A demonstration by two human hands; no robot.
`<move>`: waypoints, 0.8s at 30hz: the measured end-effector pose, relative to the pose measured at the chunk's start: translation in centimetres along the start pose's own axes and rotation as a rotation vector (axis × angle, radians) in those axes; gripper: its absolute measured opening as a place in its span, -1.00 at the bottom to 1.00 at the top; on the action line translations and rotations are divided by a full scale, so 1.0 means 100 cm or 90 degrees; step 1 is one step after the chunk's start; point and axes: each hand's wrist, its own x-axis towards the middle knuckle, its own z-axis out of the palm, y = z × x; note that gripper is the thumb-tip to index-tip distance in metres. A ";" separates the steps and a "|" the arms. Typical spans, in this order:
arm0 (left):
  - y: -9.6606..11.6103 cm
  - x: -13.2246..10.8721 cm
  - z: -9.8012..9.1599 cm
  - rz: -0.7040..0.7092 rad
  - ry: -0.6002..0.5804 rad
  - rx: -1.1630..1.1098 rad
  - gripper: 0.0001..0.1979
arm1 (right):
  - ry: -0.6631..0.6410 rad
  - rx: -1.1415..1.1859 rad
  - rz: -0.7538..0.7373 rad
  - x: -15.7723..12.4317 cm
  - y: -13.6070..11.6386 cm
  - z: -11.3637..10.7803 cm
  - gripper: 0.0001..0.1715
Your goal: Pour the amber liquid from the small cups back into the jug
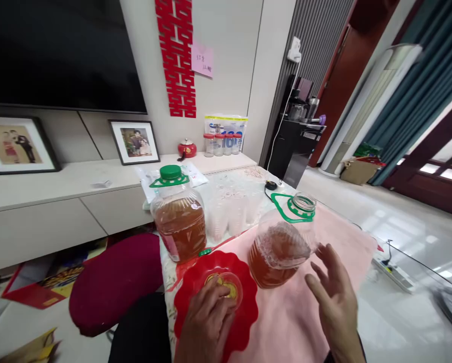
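Note:
My left hand rests on a red scalloped plate, its fingers curled round a small clear cup with a little amber liquid. My right hand hovers open, fingers spread, just right of an uncapped clear jug of amber liquid with a green handle ring. That jug stands on a pink cloth. A second jug with a green cap stands behind the plate to the left.
Stacks of clear plastic cups sit behind the jugs. A dark red stool stands left of the table. A low cabinet holds framed photos, a red pot and jars. A power strip lies on the floor, right.

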 end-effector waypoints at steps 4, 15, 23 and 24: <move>0.000 0.001 0.000 0.009 0.020 0.013 -0.86 | -0.150 0.046 0.046 0.011 0.027 0.002 0.16; 0.013 0.000 -0.006 -0.082 0.012 -0.042 -0.62 | -0.432 0.091 0.120 0.058 0.036 -0.004 0.34; 0.019 0.005 -0.008 -0.281 0.023 -0.140 -0.37 | -0.439 0.106 0.125 0.058 0.028 0.001 0.34; 0.017 0.006 -0.009 -0.296 0.021 -0.149 -0.35 | -0.441 0.106 0.125 0.059 0.027 0.002 0.34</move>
